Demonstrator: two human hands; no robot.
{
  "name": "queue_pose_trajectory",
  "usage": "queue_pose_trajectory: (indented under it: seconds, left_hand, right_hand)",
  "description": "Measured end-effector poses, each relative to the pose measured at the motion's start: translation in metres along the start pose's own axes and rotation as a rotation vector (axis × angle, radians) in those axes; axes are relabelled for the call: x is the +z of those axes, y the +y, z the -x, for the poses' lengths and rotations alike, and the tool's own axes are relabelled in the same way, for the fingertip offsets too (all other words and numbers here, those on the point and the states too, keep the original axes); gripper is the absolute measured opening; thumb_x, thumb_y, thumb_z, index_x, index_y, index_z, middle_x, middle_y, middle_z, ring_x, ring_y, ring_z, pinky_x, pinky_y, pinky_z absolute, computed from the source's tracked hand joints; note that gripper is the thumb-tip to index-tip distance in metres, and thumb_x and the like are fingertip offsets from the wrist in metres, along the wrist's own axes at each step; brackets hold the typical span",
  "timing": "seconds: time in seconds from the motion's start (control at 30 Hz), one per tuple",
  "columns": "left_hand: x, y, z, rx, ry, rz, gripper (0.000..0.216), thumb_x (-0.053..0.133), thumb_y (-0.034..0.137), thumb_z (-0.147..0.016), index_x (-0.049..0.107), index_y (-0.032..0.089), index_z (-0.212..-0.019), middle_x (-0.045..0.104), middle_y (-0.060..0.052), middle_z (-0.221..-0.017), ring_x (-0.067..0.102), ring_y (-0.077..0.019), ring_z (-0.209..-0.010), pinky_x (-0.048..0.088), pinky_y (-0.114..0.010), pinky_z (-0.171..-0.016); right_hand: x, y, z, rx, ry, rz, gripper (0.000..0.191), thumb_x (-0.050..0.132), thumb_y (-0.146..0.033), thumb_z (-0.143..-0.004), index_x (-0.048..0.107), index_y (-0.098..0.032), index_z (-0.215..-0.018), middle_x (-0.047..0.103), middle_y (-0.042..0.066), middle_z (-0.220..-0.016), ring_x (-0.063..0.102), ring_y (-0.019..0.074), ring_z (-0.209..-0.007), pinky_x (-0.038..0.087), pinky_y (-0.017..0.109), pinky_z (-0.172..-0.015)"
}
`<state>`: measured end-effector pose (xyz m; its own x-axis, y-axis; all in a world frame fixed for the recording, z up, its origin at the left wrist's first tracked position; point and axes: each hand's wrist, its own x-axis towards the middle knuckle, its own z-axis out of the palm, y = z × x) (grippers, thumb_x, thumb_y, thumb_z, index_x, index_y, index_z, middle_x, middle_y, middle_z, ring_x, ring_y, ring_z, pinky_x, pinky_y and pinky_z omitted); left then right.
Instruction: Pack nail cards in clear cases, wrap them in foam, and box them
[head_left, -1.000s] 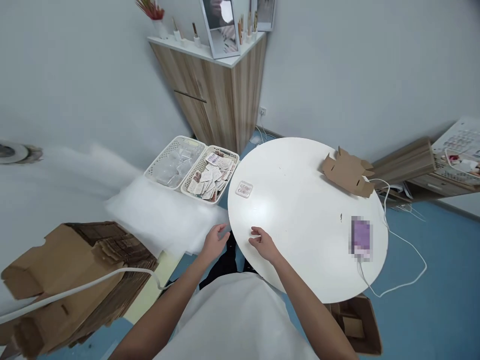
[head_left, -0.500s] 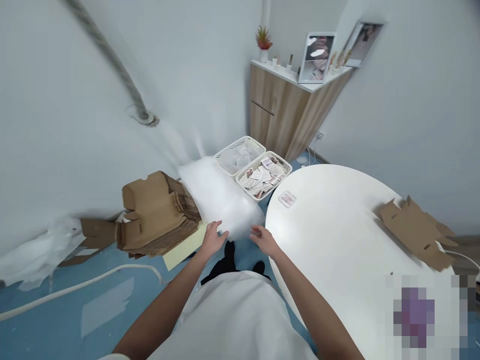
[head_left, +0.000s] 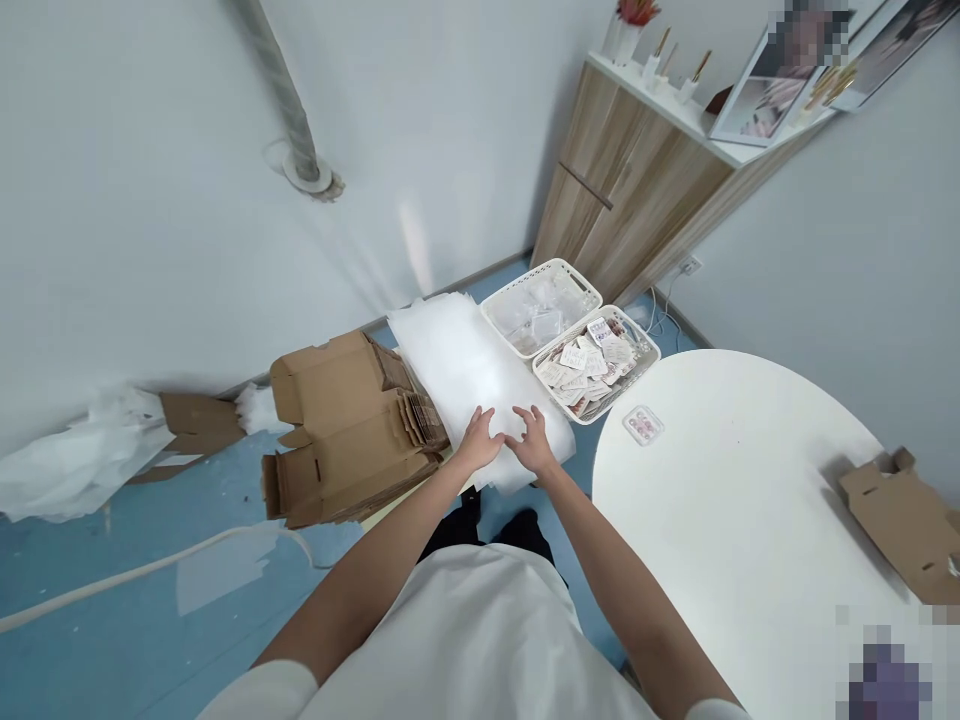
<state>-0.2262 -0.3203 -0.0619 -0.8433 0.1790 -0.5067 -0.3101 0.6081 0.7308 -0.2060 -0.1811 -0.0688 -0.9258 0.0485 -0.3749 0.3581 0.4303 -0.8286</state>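
Both of my hands rest side by side on the near end of a stack of white foam sheets (head_left: 457,355) lying on the floor. My left hand (head_left: 480,438) lies flat with fingers spread on the sheets. My right hand (head_left: 532,440) touches the same top sheet just to the right, fingers apart. Neither hand grips anything that I can see. A small clear packet with pink items (head_left: 643,425) lies on the near left edge of the round white table (head_left: 750,530).
A pile of flattened cardboard boxes (head_left: 345,440) sits left of the foam. Two white baskets (head_left: 570,335) stand behind it, one with printed cards. A wooden cabinet (head_left: 637,190) is in the corner. A folded cardboard piece (head_left: 900,520) lies on the table's right. White cable crosses the blue floor.
My view has turned left, away from the table. Both hands moved from the table's edge onto the foam sheets and now lie close together on them.
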Motion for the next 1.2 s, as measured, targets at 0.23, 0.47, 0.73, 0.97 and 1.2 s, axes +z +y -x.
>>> queue_pose_trajectory:
  seconds: [0.23,0.47,0.73,0.97,1.2]
  left_hand:
    - [0.003,-0.021,-0.012,-0.168,-0.1,-0.057,0.058,0.052,0.03,-0.073,0.034,0.014,-0.126,0.014,-0.014,-0.145,0.012,-0.0239,-0.133,0.017,-0.035,-0.106]
    - [0.012,-0.027,-0.008,-0.064,-0.005,-0.005,0.055,0.054,0.028,-0.071,0.038,0.014,-0.122,0.025,-0.015,-0.14,0.017,-0.025,-0.132,0.019,-0.038,-0.106]
    - [0.006,-0.016,0.004,0.007,0.104,0.022,0.06,0.055,0.029,-0.073,0.031,0.018,-0.127,0.019,-0.012,-0.143,0.014,-0.0247,-0.133,0.017,-0.041,-0.106]
    - [-0.002,-0.008,0.007,-0.015,0.137,-0.019,0.066,0.056,0.033,-0.071,0.027,0.019,-0.129,0.011,-0.013,-0.144,0.011,-0.0277,-0.133,0.016,-0.04,-0.106]
    - [0.002,-0.007,0.007,-0.075,0.049,-0.118,0.067,0.055,0.038,-0.069,0.03,0.019,-0.128,0.011,-0.014,-0.145,0.009,-0.0312,-0.133,0.016,-0.043,-0.104]
  right_hand:
    - [-0.008,-0.006,-0.026,0.147,0.073,-0.046,0.056,0.055,-0.028,-0.068,0.043,-0.026,-0.122,0.019,0.006,-0.14,0.032,0.0242,-0.124,0.042,0.037,-0.09]
    - [-0.012,-0.008,-0.03,0.001,0.171,0.18,0.051,0.047,-0.022,-0.074,0.043,-0.02,-0.124,0.043,0.008,-0.13,0.037,0.0221,-0.121,0.035,0.04,-0.098]
    - [-0.018,-0.044,-0.005,-0.143,0.34,0.126,0.035,0.048,-0.032,-0.077,0.055,-0.021,-0.11,0.054,0.008,-0.117,0.047,0.0218,-0.11,0.038,0.039,-0.093]
    - [-0.037,-0.032,0.02,0.08,0.597,-0.184,0.031,0.045,-0.035,-0.076,0.049,-0.018,-0.101,0.058,0.005,-0.083,0.056,0.0163,-0.072,0.046,0.031,-0.066]
    - [-0.039,-0.006,0.048,0.122,0.615,0.284,0.04,0.049,-0.025,-0.07,0.049,-0.019,-0.109,0.039,0.013,-0.122,0.035,0.0291,-0.117,0.031,0.046,-0.095]
